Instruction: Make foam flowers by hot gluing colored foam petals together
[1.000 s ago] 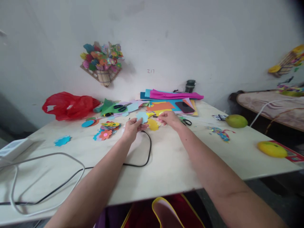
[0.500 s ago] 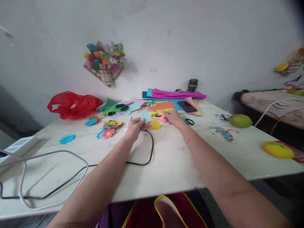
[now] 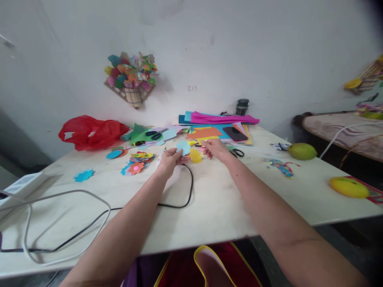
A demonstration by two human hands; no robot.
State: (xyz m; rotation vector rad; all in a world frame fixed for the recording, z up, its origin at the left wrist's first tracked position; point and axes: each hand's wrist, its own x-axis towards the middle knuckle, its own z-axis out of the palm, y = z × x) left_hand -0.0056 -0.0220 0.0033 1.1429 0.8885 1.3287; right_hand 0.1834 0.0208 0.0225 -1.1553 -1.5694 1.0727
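My left hand [image 3: 171, 158] is closed on the edge of a light blue flower-shaped paper piece [image 3: 183, 147], holding it above the table. A yellow flower-shaped paper piece [image 3: 196, 156] lies just under and right of it. My right hand [image 3: 213, 149] is closed in a pinch around a small pink thing with a dark tip [image 3: 203, 150]; its kind is too small to tell. The tip points left, toward the blue piece, with a gap between them. Black-handled scissors [image 3: 238, 153] lie beside my right wrist.
Coloured sheets [image 3: 206, 133], a phone [image 3: 235, 134] and more scissors [image 3: 155, 134] lie at the back. Stacked paper flowers [image 3: 136, 167] and a red plastic bag [image 3: 89, 133] are on the left. A black cable [image 3: 179, 207] loops across the table [image 3: 215, 215]; mangoes [image 3: 302, 151] sit right.
My right hand has turned and its fingers have curled in more, so the dark tip of the pink thing now shows. My left hand keeps the blue piece in nearly the same place.
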